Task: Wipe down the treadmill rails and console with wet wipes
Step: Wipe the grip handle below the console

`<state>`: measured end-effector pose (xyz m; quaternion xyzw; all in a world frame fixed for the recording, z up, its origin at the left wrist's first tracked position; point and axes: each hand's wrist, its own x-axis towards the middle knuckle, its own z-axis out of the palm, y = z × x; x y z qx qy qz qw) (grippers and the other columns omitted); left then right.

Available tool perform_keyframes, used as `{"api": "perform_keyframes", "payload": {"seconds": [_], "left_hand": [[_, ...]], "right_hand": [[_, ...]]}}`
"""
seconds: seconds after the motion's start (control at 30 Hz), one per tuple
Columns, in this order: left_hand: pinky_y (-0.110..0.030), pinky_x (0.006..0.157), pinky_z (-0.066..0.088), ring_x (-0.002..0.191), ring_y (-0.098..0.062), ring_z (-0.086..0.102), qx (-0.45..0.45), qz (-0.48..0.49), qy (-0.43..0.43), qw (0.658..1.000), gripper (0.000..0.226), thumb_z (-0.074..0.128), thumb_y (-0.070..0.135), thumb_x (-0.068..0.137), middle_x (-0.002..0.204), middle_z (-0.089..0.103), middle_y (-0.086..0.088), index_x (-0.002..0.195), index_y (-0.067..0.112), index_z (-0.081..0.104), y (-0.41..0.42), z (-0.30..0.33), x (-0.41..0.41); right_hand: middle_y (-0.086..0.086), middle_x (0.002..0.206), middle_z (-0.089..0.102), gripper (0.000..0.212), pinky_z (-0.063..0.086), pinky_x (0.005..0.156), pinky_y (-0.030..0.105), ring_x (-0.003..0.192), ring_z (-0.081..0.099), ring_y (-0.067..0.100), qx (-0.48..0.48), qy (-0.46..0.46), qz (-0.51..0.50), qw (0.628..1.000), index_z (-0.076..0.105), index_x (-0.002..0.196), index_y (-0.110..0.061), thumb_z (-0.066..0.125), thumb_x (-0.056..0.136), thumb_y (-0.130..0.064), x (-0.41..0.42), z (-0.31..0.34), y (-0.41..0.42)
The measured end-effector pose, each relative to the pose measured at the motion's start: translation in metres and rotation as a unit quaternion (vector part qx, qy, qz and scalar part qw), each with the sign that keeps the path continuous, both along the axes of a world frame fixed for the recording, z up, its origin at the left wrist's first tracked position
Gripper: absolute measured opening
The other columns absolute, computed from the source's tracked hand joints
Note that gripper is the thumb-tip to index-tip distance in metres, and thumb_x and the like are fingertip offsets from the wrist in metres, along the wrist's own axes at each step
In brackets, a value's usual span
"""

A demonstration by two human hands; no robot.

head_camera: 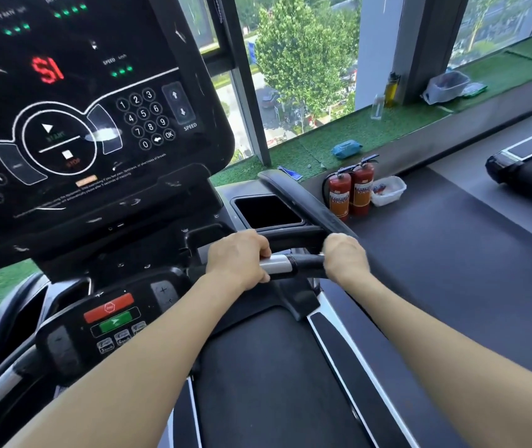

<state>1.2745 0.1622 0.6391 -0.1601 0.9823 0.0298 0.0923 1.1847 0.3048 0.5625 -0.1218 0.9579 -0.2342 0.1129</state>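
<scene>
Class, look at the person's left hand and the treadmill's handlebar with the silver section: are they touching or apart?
Touching. The head view shows the left hand with its fingers curled over the handlebar, covering one end of the silver section, with no gap between them.

The console [73, 101] has a glossy black plastic face that carries smears and reflections. The handlebar [290, 265] is matt black, with one band of shiny brushed metal. The running belt [267, 383] looks matt, dark and slightly rough. The window ledge [355, 130] is covered with rough green artificial grass. The two fire extinguishers [352, 192] are of glossy red painted metal.
</scene>
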Motion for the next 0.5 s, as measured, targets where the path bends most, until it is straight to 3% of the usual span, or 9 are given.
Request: {"api": "perform_keyframes", "payload": {"seconds": [0.2,0.4,0.5], "left_hand": [[-0.027,0.070,0.036,0.102,-0.015,0.056,-0.011,-0.001,-0.002,1.000,0.032,0.076,0.034,0.075,0.111,0.057,0.013,0.105,0.036,0.063,0.001,-0.001,0.000],[-0.025,0.073,0.037,0.104,-0.013,0.056,0.013,0.009,0.004,1.000,0.035,0.077,0.035,0.074,0.112,0.058,0.014,0.107,0.035,0.063,-0.001,-0.001,0.001],[-0.026,0.075,0.038,0.105,-0.013,0.056,0.015,0.010,0.006,1.000,0.035,0.077,0.035,0.074,0.112,0.058,0.014,0.106,0.035,0.063,-0.001,-0.002,0.001]], "right_hand": [[0.009,0.120,0.056,0.032,0.041,0.097,0.035,0.118,0.046,0.027,-0.080,0.044,0.127,0.988,0.065,0.118,-0.012,0.049,0.091,-0.003,0.035,0.023,-0.043],[0.010,0.107,0.057,0.033,0.043,0.084,0.036,0.105,0.050,0.028,-0.059,0.041,-0.031,0.997,0.070,0.111,-0.010,0.042,0.094,-0.006,0.007,-0.030,0.016],[0.011,0.110,0.056,0.034,0.041,0.086,0.037,0.103,0.048,0.029,-0.070,0.063,-0.061,0.994,0.068,0.113,-0.007,0.039,0.095,-0.005,0.019,-0.026,0.008]]}}
